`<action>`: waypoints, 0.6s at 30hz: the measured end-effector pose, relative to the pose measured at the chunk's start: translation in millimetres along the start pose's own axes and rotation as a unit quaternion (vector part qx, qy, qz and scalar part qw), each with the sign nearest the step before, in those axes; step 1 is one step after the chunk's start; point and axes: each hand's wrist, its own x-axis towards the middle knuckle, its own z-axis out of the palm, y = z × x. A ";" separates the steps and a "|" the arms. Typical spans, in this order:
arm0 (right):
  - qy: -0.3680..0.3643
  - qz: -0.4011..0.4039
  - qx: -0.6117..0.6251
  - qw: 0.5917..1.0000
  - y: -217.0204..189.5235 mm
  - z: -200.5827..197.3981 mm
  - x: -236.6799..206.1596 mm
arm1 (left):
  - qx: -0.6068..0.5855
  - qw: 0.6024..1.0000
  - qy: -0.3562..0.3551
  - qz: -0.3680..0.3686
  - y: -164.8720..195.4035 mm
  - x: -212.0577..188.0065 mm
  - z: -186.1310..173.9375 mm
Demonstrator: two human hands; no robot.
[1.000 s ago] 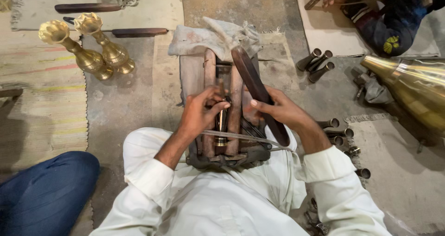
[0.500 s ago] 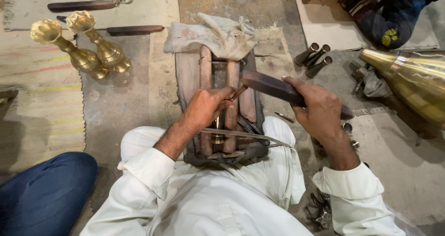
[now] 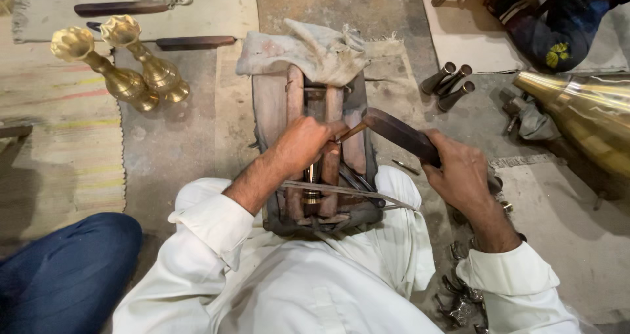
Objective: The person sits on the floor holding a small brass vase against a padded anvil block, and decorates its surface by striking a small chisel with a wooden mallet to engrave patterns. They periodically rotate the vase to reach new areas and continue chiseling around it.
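Two hands work at one wooden block (image 3: 272,107), the landmark for every position below. The block lies on the floor directly in front of the seated person, its long axis running away from the body, and a crumpled cloth (image 3: 308,52) is draped over its far end.

The left hand (image 3: 303,145) is closed over the middle of the block and grips a thin punch (image 3: 351,132), whose shaft points up and to the right out of the fist. The right hand (image 3: 459,173) is closed round the handle of a dark wooden mallet (image 3: 400,134), held just right of the block. The mallet's long axis slopes from the right hand up and left, and its head sits at the exposed end of the punch; whether they touch cannot be told. The left hand is the nearer one to the workpiece, which its fingers largely hide.

A thin metal rod (image 3: 341,191) crosses the near end of the block from left to right, beside dark tools lying there.

Left of the block, well apart, stand two brass vases (image 3: 131,78). To the right and beyond lie three short metal tubes (image 3: 449,78), and farther right a large brass cone (image 3: 584,111). Small metal fittings (image 3: 459,301) lie near the right forearm. Nothing stands between mallet and punch.
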 end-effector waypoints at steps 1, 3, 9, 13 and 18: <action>0.005 -0.006 0.001 1.000 0.5 1.1 -1.0 | 0.004 1.000 -0.002 -0.003 -0.5 0.4 0.4; -0.021 0.091 0.032 0.995 2.2 4.3 -2.1 | 0.010 1.000 -0.006 0.005 -1.0 2.4 0.6; 0.040 0.086 0.131 0.987 6.2 18.3 -12.7 | -0.014 0.999 0.002 0.029 -0.2 -0.9 -4.2; 0.087 0.104 0.294 0.946 3.6 19.4 -16.8 | -0.034 0.999 0.010 0.034 1.9 -9.5 -8.2; 0.083 0.002 0.009 0.997 0.0 12.8 -21.8 | -0.008 1.000 -0.007 0.030 2.6 -5.4 -6.2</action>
